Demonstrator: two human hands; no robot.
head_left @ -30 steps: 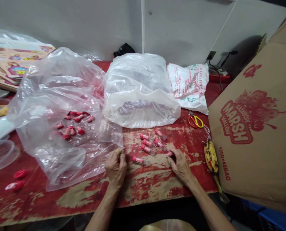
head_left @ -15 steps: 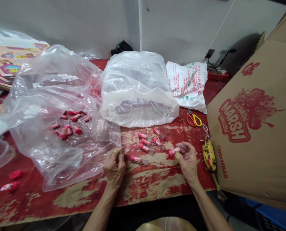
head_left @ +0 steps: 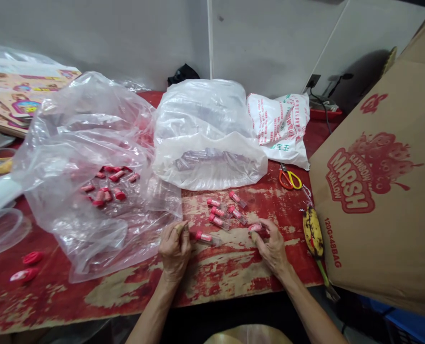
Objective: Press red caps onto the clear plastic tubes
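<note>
Several small clear tubes with pink caps (head_left: 222,214) lie on the worn red table (head_left: 219,272) in front of me. My right hand (head_left: 271,244) is closed round one pink-capped tube (head_left: 255,228), held low over the table. My left hand (head_left: 175,247) rests on the table with its fingers curled, pinching something small that I cannot make out, at the edge of a large clear plastic bag (head_left: 90,162). One more pink-capped tube (head_left: 204,237) lies between my hands. Pink caps (head_left: 107,188) sit inside the large bag.
A second clear bag (head_left: 208,138) holding clear tubes stands behind the loose tubes. A printed white bag (head_left: 282,129), orange-and-yellow scissors (head_left: 289,179), a spotted banana (head_left: 313,232) and a big cardboard box (head_left: 380,186) are on the right. Two pink caps (head_left: 28,266) and a clear lid (head_left: 1,229) lie left.
My right hand lifted a pink-capped tube off the table, then lowered it back toward the table. My left hand has barely moved.
</note>
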